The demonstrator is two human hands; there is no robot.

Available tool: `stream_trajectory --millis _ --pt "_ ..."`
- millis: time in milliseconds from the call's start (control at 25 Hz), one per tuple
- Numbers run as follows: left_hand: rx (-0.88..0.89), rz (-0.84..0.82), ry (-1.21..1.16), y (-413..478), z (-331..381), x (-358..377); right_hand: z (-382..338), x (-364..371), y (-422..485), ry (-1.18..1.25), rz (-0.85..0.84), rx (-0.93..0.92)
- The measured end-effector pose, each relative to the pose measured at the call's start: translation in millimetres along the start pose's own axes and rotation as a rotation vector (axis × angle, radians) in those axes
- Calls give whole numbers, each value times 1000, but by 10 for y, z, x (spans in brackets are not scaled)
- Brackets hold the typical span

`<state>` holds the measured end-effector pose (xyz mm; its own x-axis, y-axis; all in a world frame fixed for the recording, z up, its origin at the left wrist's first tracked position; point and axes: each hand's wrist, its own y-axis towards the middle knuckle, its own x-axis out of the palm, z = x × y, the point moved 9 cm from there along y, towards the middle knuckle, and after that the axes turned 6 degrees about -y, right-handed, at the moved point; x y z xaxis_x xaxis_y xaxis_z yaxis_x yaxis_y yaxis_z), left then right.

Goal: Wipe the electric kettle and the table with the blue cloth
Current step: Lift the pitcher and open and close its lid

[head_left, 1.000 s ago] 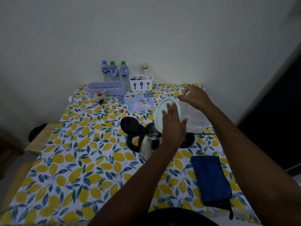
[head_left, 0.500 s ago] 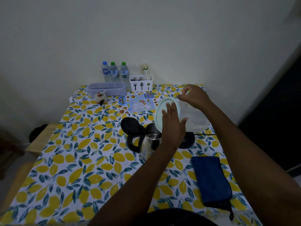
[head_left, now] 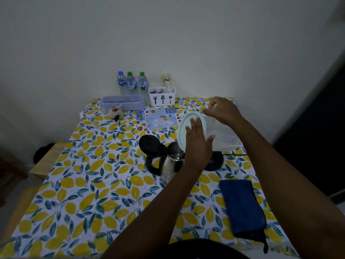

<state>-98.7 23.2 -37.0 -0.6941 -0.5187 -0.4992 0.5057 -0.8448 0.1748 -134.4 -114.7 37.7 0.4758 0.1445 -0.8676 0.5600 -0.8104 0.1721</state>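
Both hands busy on a clear container above the kettle; blue cloth untouched at near right.

Left hand [head_left: 197, 144] fingers spread flat on the pale lid [head_left: 186, 128], right hand [head_left: 222, 111] fingers pinching the clear container [head_left: 224, 135] rim, possibly pouring. Electric kettle [head_left: 171, 161] sits open mid-surface, under the left hand. Blue cloth [head_left: 242, 206] lies long axis near-far, below the right forearm, so right hand is nearer for pickup.

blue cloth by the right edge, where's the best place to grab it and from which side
Take the blue cloth at its far short edge, coming from above with the right hand. It lies flat and folded on the table, long axis running away from the person, with nothing on it. The far edge is closest to the kettle.
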Motion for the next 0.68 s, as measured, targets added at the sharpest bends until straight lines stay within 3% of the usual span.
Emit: stream_trajectory --millis 280,680 --pt "41 -53 53 26 -22 52 205 67 -36 79 12 61" --pt "190 -271 465 48 54 666 1317 391 -351 545 79 321"
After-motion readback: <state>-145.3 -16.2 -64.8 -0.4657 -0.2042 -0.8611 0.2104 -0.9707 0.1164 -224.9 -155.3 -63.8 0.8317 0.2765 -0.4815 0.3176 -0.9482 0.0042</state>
